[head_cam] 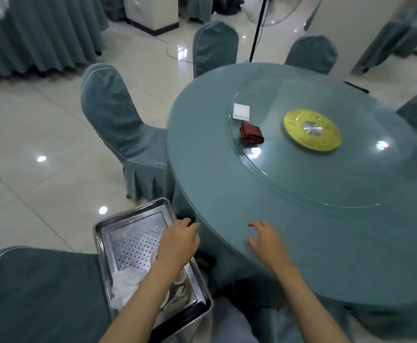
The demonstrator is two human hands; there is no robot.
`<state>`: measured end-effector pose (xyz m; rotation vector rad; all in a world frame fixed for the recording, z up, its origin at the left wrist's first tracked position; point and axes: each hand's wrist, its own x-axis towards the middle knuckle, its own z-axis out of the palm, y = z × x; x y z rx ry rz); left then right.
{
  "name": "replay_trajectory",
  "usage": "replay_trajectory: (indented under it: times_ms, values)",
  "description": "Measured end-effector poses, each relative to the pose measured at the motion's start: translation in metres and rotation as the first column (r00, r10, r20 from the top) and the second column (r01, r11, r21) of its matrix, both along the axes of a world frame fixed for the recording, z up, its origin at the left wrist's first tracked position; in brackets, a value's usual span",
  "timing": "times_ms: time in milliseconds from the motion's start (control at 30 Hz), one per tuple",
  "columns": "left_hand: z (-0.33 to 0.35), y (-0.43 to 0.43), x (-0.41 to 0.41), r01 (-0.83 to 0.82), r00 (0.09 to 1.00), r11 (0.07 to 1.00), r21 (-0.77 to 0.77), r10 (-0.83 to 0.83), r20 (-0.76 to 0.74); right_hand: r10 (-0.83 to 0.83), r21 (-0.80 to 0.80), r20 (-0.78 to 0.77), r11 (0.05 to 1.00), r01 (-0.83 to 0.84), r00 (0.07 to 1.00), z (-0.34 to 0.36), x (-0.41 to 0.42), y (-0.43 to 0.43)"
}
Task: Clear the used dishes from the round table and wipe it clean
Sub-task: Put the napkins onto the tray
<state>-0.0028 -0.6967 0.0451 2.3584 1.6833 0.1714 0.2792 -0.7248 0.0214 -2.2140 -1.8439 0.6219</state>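
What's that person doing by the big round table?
A person is clearing a round table. Their left hand is over a metal tray holding crumpled tissues and dishes; whether it grips anything is unclear. Their right hand hovers open above the table's edge. A red cloth and white napkin lie on the glass turntable.

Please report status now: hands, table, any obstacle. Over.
Left hand over tray, grip unclear; right hand open over table edge. No dishes seen on table; white napkin, red cloth on it. Path clear.
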Motion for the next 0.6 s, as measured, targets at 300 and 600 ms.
replay_trajectory:
  times_ms: [300,600]
  values:
    - [-0.019,0.075,0.093,0.024,0.997,0.995,-0.099,-0.032,-0.075,-0.048,-0.213,0.004,0.976,0.047,0.999,-0.035,0.115,0.090]
    - [-0.023,0.137,0.170,0.051,0.982,0.987,-0.154,-0.078,-0.174,-0.030,-0.281,0.129,0.958,0.065,0.991,-0.052,0.188,0.182]
